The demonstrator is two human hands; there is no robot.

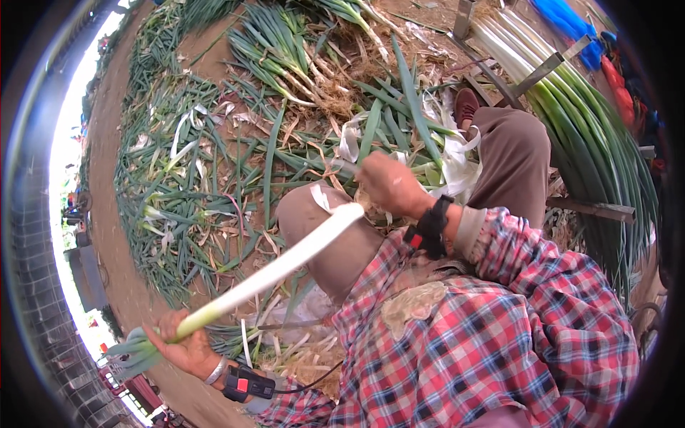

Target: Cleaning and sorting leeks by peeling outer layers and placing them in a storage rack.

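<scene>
My left hand (187, 348) at lower left is closed around the green end of a long white leek (271, 271), whose blue-green leaves stick out past my fingers. The leek runs diagonally up to its root end, just under my right hand (391, 187). My right hand is closed on a thin grey blade, apparently a knife (344, 166), partly hidden by the fingers. A loose strip of white peel (320, 198) hangs beside the leek's upper end, over my left knee.
Unpeeled leeks (278, 53) with roots lie ahead on dirt littered with cut leaves (168, 235) and peel. At right, a metal rack (542, 71) holds long cleaned leeks (585, 135), near blue plastic (553, 21) and red plastic (617, 85). My bent legs frame the middle.
</scene>
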